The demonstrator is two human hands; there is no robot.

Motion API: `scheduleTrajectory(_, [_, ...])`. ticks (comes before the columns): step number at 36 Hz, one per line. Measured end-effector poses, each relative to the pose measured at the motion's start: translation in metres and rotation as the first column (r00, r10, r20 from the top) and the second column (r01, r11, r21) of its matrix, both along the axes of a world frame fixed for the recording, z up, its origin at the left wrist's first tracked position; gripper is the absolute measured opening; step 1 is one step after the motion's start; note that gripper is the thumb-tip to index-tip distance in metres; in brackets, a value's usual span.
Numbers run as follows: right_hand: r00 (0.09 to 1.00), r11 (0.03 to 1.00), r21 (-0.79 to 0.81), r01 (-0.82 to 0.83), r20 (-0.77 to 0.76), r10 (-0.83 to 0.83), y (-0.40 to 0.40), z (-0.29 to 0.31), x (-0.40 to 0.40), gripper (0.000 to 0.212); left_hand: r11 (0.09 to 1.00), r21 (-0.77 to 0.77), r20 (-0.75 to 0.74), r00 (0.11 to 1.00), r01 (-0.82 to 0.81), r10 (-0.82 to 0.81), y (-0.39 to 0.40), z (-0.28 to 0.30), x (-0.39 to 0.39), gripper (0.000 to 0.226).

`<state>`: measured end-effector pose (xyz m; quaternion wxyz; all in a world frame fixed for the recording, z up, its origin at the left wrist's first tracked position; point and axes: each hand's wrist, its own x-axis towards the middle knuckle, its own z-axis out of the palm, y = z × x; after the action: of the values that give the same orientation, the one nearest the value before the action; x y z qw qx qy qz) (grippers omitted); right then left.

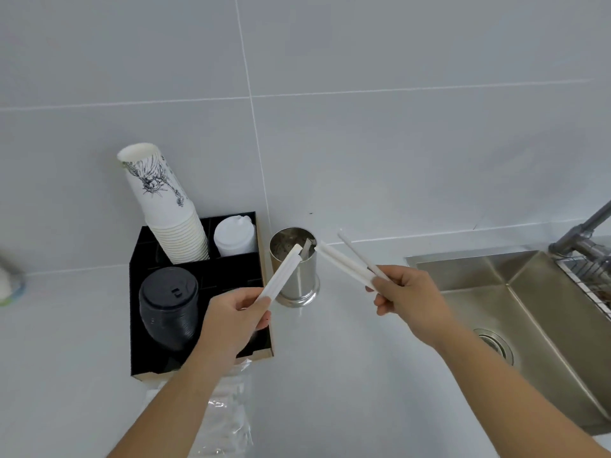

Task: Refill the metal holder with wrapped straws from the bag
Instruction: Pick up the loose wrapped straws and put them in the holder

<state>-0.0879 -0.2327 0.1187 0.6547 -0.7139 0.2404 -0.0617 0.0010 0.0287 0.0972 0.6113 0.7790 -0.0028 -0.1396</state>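
Observation:
A shiny metal holder (pixel 293 285) stands upright on the white counter by the wall, with one dark item leaning inside it. My left hand (pixel 234 317) grips a small bundle of white wrapped straws (pixel 283 274), their tips over the holder's near rim. My right hand (pixel 405 292), to the right of the holder, holds more wrapped straws (pixel 347 262) that fan out towards the holder's right side. A clear plastic bag (pixel 228 411) lies on the counter below my left forearm, partly hidden by it.
A black organiser tray (pixel 140 292) left of the holder carries a tall stack of printed paper cups (pixel 165 206), white lids (pixel 234 238) and black lids (pixel 168 305). A steel sink (pixel 515 309) with a faucet (pixel 585 233) is on the right.

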Motion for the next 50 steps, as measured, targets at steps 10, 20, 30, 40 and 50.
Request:
scheduleTrajectory(10, [0.989, 0.99, -0.095, -0.105, -0.117, 0.094, 0.011, 0.017, 0.067, 0.021, 0.993, 0.113, -0.031, 0.999, -0.014, 0.017, 0.006, 0.025, 0.062, 0.018])
scheduleTrajectory(20, [0.959, 0.953, -0.243, -0.183, -0.255, 0.119, 0.022, 0.01, 0.109, 0.026, 0.96, 0.272, -0.047, 0.997, 0.072, -0.062, -0.014, 0.024, 0.101, 0.02])
scheduleTrajectory(30, [0.956, 0.943, -0.279, -0.181, -0.274, 0.102, 0.029, 0.015, 0.132, 0.018, 0.995, 0.07, -0.17, 0.983, 0.076, -0.063, -0.043, 0.025, 0.114, 0.01])
scheduleTrajectory(40, [0.978, 0.984, -0.157, -0.085, -0.202, 0.052, 0.03, 0.021, 0.125, 0.029, 0.994, -0.113, -0.327, 0.944, 0.011, -0.047, -0.05, 0.024, 0.114, 0.02])
scheduleTrajectory(50, [0.969, 0.998, -0.032, -0.048, -0.246, 0.038, 0.026, 0.017, 0.115, 0.06, 0.995, -0.078, -0.343, 0.936, 0.062, -0.085, -0.039, 0.026, 0.101, 0.018])
